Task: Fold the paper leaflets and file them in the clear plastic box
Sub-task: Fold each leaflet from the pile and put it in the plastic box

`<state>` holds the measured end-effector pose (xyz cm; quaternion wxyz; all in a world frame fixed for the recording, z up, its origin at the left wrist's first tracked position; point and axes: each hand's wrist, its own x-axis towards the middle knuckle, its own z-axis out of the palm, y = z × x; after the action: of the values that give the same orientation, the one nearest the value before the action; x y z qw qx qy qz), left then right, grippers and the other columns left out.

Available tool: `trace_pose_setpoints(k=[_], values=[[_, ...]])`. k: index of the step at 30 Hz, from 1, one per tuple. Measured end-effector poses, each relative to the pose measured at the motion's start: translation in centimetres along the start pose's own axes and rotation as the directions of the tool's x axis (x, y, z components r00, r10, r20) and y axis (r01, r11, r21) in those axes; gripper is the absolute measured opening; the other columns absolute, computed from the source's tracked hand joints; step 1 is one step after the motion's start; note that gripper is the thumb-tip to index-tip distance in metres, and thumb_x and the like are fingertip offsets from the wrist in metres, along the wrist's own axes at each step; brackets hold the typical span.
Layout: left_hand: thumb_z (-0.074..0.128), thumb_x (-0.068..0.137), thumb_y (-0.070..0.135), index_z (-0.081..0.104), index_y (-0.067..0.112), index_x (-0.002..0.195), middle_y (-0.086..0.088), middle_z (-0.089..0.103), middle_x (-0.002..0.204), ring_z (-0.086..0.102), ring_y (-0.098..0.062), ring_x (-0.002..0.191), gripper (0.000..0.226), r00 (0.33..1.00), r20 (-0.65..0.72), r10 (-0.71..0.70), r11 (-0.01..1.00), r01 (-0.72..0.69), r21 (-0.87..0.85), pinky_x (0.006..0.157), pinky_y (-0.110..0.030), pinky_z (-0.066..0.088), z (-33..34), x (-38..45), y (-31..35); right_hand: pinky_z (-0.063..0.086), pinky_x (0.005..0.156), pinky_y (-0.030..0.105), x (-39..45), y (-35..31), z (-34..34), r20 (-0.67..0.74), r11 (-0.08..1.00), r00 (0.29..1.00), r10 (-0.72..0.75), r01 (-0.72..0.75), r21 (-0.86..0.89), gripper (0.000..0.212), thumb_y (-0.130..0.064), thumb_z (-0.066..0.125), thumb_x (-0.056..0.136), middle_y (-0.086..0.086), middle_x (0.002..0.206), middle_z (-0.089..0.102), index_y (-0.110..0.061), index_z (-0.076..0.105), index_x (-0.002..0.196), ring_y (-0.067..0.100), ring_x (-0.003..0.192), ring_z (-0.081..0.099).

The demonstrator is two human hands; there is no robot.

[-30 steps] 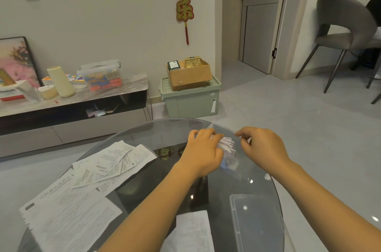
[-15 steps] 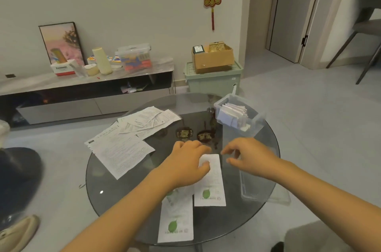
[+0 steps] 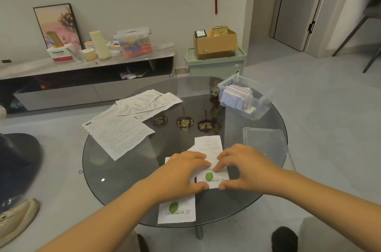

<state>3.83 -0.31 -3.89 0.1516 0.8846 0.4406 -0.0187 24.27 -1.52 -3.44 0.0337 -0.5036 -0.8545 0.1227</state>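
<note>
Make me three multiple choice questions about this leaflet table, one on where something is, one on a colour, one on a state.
1. Where on the glass table is the clear plastic box?
A. far right side
B. near left edge
C. under the hands

2. What colour is the leaf mark on the leaflet under the hands?
A. red
B. green
C. blue

3. What state is the box in?
A. lid on, sealed
B. open, folded papers inside
C. open, nothing inside

Answers:
1. A: the box stands at the table's far right.
2. B: a green leaf shows between the left hand and right hand.
3. B: the lid lies apart on the glass and folded papers stand in the box.
</note>
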Motion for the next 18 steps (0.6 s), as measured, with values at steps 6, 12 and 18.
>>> trace_pose_setpoints(k=[6, 12, 18], values=[[0.051, 0.088, 0.056, 0.038, 0.043, 0.138, 0.019, 0.025, 0.151, 0.02, -0.005, 0.138, 0.054, 1.0, -0.005, -0.01, 0.999, 0.01, -0.051, 0.116, -0.035, 0.02, 0.7, 0.0, -0.5, 0.033, 0.098, 0.025, 0.7, 0.0, 0.7, -0.037, 0.997, 0.998, 0.049, -0.047, 0.068, 0.029, -0.049, 0.063, 0.082, -0.017, 0.129, 0.048, -0.041, 0.063, 0.109, 0.008, 0.117, 0.038], [0.061, 0.078, 0.061, 0.045, 0.042, 0.134, 0.019, 0.031, 0.146, 0.022, 0.0, 0.135, 0.061, 0.999, -0.054, 0.0, 0.997, -0.004, -0.083, 0.114, -0.03, 0.018, 0.4, 0.1, -0.5, 0.033, 0.096, 0.024, 1.0, -0.1, 0.7, -0.066, 0.995, 0.995, 0.071, -0.066, 0.077, 0.028, -0.05, 0.062, 0.082, -0.017, 0.125, 0.049, -0.042, 0.063, 0.11, 0.008, 0.114, 0.039], [0.06, 0.08, 0.057, 0.064, 0.043, 0.114, 0.021, 0.047, 0.137, 0.037, 0.003, 0.126, 0.037, 0.991, -0.13, -0.012, 0.992, -0.004, -0.126, 0.106, -0.019, 0.029, 0.3, 0.6, -0.4, 0.039, 0.094, 0.026, 1.3, 0.5, 0.6, -0.039, 0.986, 0.997, 0.071, -0.064, 0.155, 0.033, -0.062, 0.055, 0.08, -0.015, 0.116, 0.056, -0.04, 0.066, 0.103, 0.008, 0.11, 0.043]])
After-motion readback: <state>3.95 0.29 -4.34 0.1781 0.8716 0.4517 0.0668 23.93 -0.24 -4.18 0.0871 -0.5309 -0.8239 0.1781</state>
